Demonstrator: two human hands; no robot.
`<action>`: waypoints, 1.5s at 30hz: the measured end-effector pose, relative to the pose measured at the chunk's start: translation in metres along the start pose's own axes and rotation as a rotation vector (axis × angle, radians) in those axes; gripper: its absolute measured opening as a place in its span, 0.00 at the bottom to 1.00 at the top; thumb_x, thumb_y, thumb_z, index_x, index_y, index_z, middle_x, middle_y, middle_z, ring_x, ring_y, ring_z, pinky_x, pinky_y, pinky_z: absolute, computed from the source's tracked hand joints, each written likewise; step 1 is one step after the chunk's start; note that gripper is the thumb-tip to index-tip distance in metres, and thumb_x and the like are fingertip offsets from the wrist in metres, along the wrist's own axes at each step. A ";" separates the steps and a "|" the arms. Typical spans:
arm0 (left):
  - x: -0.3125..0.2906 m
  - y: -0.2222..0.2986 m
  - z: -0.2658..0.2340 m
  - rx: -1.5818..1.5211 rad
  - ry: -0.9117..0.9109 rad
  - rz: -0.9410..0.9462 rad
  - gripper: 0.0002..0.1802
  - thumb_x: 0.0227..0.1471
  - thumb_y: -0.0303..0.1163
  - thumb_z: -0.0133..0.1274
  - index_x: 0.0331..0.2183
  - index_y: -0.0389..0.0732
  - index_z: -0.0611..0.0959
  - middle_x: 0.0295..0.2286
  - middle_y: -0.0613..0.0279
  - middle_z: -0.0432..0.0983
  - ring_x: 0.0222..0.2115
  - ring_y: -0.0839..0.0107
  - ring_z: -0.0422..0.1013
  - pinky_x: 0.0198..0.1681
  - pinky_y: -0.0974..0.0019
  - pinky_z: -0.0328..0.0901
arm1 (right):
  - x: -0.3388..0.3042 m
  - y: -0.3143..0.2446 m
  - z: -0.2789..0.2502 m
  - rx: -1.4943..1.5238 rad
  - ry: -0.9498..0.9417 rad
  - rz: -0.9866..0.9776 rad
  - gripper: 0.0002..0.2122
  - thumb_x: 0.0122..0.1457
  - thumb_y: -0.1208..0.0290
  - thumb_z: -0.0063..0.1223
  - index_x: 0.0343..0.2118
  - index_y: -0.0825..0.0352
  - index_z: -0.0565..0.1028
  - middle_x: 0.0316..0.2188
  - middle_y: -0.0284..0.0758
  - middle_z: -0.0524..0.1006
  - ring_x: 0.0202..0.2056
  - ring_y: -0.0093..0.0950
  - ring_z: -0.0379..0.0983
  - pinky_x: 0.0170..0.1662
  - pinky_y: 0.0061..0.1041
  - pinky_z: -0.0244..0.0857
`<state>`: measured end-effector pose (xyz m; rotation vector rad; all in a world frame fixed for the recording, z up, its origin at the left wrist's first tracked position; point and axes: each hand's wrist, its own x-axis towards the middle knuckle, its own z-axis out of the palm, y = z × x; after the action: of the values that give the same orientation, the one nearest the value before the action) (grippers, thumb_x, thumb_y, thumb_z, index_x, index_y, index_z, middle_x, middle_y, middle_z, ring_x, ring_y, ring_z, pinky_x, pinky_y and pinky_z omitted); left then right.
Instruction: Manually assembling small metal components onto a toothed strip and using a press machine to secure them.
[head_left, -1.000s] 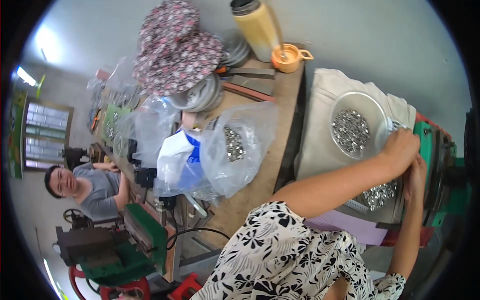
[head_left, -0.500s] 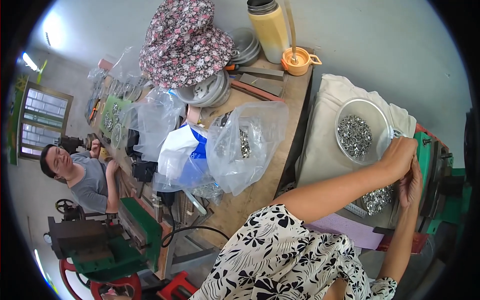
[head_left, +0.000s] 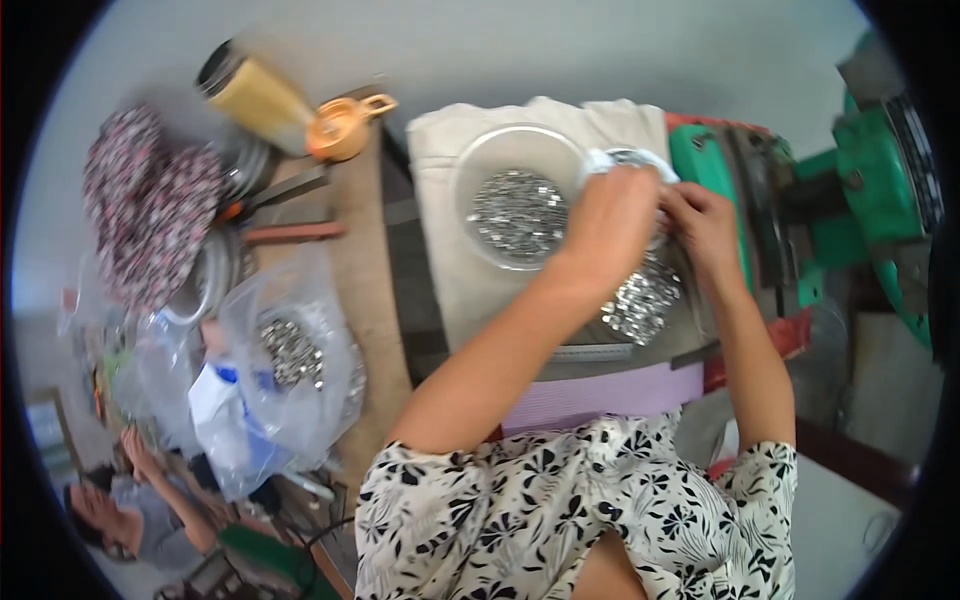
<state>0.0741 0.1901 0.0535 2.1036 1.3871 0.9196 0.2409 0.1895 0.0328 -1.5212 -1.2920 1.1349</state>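
Note:
My left hand [head_left: 618,215] is closed, knuckles up, beside a pale, round-edged thing [head_left: 655,160] whose kind I cannot make out. Close against it on the right, my right hand [head_left: 705,228] has its fingers pinched together. What either hand holds is hidden and blurred. Left of them stands a clear round plastic tub [head_left: 468,160] with many small shiny metal parts [head_left: 518,212] in it. Below my hands lies a loose heap of similar metal pieces [head_left: 643,303], on the beige cloth [head_left: 440,135] that also bears the tub.
At left, a wooden table [head_left: 375,345] holds a plastic bag of metal parts [head_left: 292,350], a flowered hat [head_left: 150,210], a yellow flask [head_left: 258,95] and its orange lid [head_left: 338,130]. A green machine [head_left: 870,190] stands at right. A co-worker [head_left: 165,525] sits far left.
The view has swung to the right, so the tub and hands sit nearer the middle. My right hand has come up beside the left, its fingers now pinched, and the pale thing shows.

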 end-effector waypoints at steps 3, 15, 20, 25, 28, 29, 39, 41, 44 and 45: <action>0.000 -0.007 0.009 0.050 0.077 0.116 0.05 0.51 0.24 0.53 0.30 0.31 0.81 0.30 0.42 0.76 0.34 0.44 0.74 0.38 0.48 0.68 | 0.005 0.003 0.001 0.024 0.015 -0.004 0.10 0.58 0.68 0.62 0.32 0.71 0.82 0.21 0.27 0.77 0.22 0.14 0.69 0.25 0.16 0.62; 0.000 0.007 0.009 0.246 0.080 0.208 0.09 0.46 0.29 0.57 0.29 0.33 0.78 0.31 0.49 0.74 0.36 0.56 0.73 0.36 0.58 0.73 | 0.001 0.006 -0.001 -0.447 0.076 -0.414 0.05 0.54 0.75 0.59 0.31 0.71 0.78 0.27 0.41 0.77 0.26 0.34 0.75 0.31 0.29 0.68; 0.000 0.011 0.013 0.424 0.073 0.216 0.07 0.44 0.31 0.56 0.25 0.38 0.80 0.25 0.57 0.76 0.32 0.62 0.75 0.31 0.61 0.72 | -0.004 0.004 -0.004 -0.534 0.062 -0.396 0.04 0.53 0.75 0.59 0.29 0.70 0.80 0.27 0.41 0.78 0.28 0.38 0.76 0.32 0.33 0.69; 0.003 0.014 0.014 0.498 0.029 0.294 0.05 0.43 0.27 0.54 0.26 0.38 0.81 0.26 0.58 0.76 0.32 0.64 0.75 0.39 0.61 0.68 | -0.008 -0.003 -0.008 -0.500 0.074 -0.338 0.04 0.52 0.74 0.61 0.29 0.69 0.81 0.26 0.41 0.78 0.27 0.37 0.76 0.32 0.31 0.69; -0.010 0.019 -0.007 0.329 0.011 0.316 0.09 0.46 0.23 0.53 0.34 0.35 0.77 0.29 0.55 0.71 0.34 0.59 0.73 0.38 0.59 0.68 | -0.025 -0.007 -0.012 -0.310 0.018 -0.258 0.06 0.54 0.73 0.63 0.29 0.70 0.81 0.24 0.36 0.77 0.25 0.25 0.73 0.30 0.26 0.67; -0.022 0.020 -0.018 0.337 0.015 0.300 0.09 0.46 0.23 0.53 0.34 0.35 0.77 0.29 0.55 0.71 0.34 0.59 0.73 0.38 0.59 0.68 | -0.033 -0.008 -0.010 -0.158 -0.053 -0.184 0.06 0.55 0.72 0.63 0.29 0.71 0.81 0.23 0.33 0.77 0.25 0.20 0.72 0.29 0.24 0.66; -0.154 0.000 -0.057 -0.137 -0.043 -0.182 0.12 0.51 0.20 0.56 0.40 0.36 0.79 0.32 0.52 0.73 0.29 0.54 0.73 0.33 0.59 0.68 | -0.095 0.004 0.026 -0.297 -0.345 -0.478 0.04 0.49 0.76 0.66 0.28 0.67 0.80 0.25 0.32 0.76 0.29 0.30 0.72 0.33 0.27 0.65; -0.172 -0.011 -0.049 -0.138 -0.030 -0.133 0.15 0.48 0.21 0.60 0.40 0.36 0.79 0.33 0.52 0.74 0.31 0.54 0.72 0.36 0.59 0.69 | -0.094 0.012 0.038 -0.391 -0.342 -0.579 0.06 0.46 0.72 0.67 0.27 0.63 0.81 0.25 0.31 0.74 0.31 0.32 0.70 0.36 0.30 0.65; -0.177 -0.013 -0.042 -0.075 -0.099 -0.089 0.19 0.44 0.26 0.64 0.41 0.38 0.79 0.38 0.54 0.72 0.38 0.53 0.70 0.41 0.58 0.67 | -0.090 0.023 0.045 -0.526 -0.385 -0.684 0.07 0.44 0.72 0.68 0.27 0.62 0.81 0.28 0.30 0.74 0.34 0.31 0.70 0.38 0.31 0.65; -0.176 -0.013 -0.040 -0.064 -0.090 -0.100 0.19 0.44 0.26 0.64 0.41 0.38 0.79 0.38 0.54 0.72 0.38 0.53 0.70 0.41 0.58 0.67 | -0.092 0.025 0.045 -0.535 -0.406 -0.669 0.08 0.42 0.73 0.68 0.27 0.60 0.81 0.29 0.30 0.74 0.36 0.32 0.69 0.39 0.31 0.64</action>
<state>-0.0108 0.0335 0.0217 1.9840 1.3849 0.8085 0.1971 0.0968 0.0088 -1.0590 -2.3024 0.6926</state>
